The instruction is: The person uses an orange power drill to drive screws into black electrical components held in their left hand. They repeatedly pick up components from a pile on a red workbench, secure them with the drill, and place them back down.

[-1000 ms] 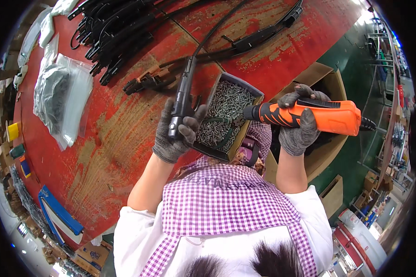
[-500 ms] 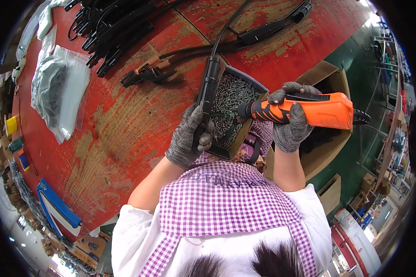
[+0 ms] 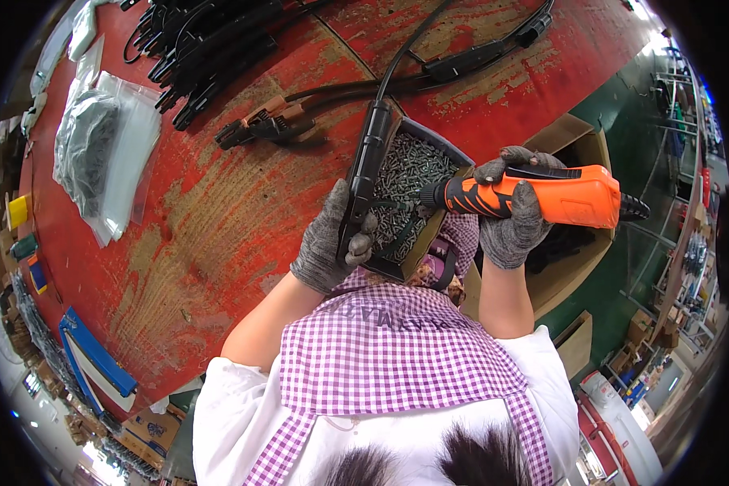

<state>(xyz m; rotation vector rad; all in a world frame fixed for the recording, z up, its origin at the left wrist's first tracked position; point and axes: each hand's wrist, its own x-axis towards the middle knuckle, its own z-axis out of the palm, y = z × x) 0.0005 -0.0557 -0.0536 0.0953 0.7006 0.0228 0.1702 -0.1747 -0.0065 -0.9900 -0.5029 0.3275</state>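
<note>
My left hand (image 3: 326, 239), in a grey knitted glove, grips a black plastic handle (image 3: 371, 150) with a cable running out of its far end. It holds the handle slanted along the left side of an open bin (image 3: 445, 144) full of small metal screws (image 3: 413, 166). My right hand (image 3: 514, 219), gloved alike with some bare fingertips, is wrapped round an orange and black electric screwdriver (image 3: 579, 194). The screwdriver lies level above the bin's right rim, its nose pointing left toward the handle. Whether its bit touches the handle I cannot tell.
Black cabled handles (image 3: 211, 49) are piled on the worn red table (image 3: 202, 211) at the far left. A cabled clamp (image 3: 267, 125) with copper-coloured parts lies nearer. Clear plastic bags (image 3: 109, 154) are at left. An open cardboard box (image 3: 579, 263) stands right of the bin.
The black handle leans a little more, its far end shifted slightly right and its near end slightly left. The right hand and screwdriver have barely moved.
</note>
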